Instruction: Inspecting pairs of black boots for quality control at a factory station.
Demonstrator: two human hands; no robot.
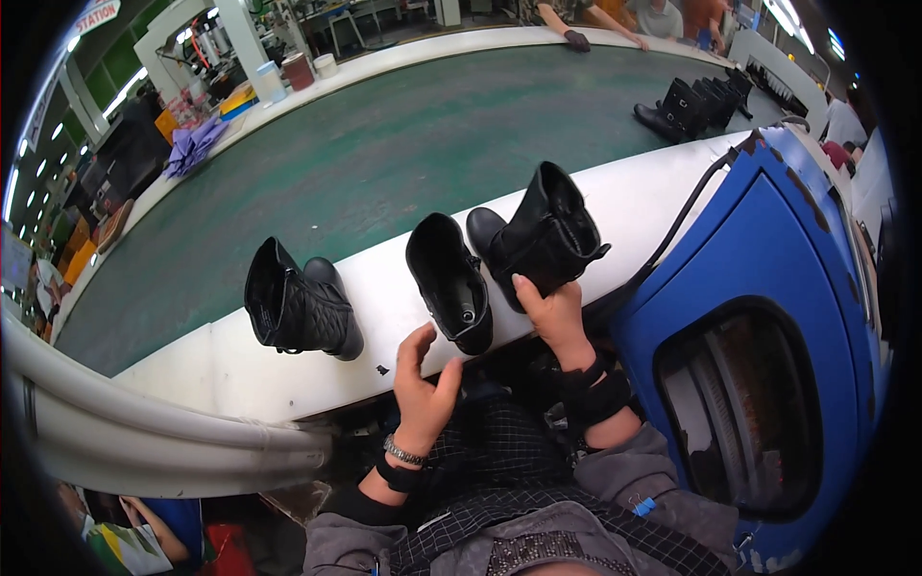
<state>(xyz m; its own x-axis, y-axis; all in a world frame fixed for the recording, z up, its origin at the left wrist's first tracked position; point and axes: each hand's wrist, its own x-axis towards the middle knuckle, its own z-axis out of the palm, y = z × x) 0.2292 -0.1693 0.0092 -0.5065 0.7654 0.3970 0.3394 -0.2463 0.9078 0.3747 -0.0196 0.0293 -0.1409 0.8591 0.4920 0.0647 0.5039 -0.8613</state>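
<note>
Three black boots rest along the white ledge in front of me. My right hand (552, 312) is closed on the lower part of the right boot (538, 235), thumb toward me; its shaft leans to the right. Just below the middle boot (449, 278), my left hand (424, 384) has its thumb and fingers apart and holds nothing. That middle boot's open top faces me, with a small round metal piece visible inside. Farther left stands a boot with a quilted side (303, 302), touched by neither hand.
Beyond the white ledge (221, 360) runs a green conveyor belt (317, 182). More black boots (691, 106) stand at the far right. A blue machine (768, 288) is close on my right, a thick white pipe (163, 413) on my left. Across the belt, a gloved hand (576, 40) rests.
</note>
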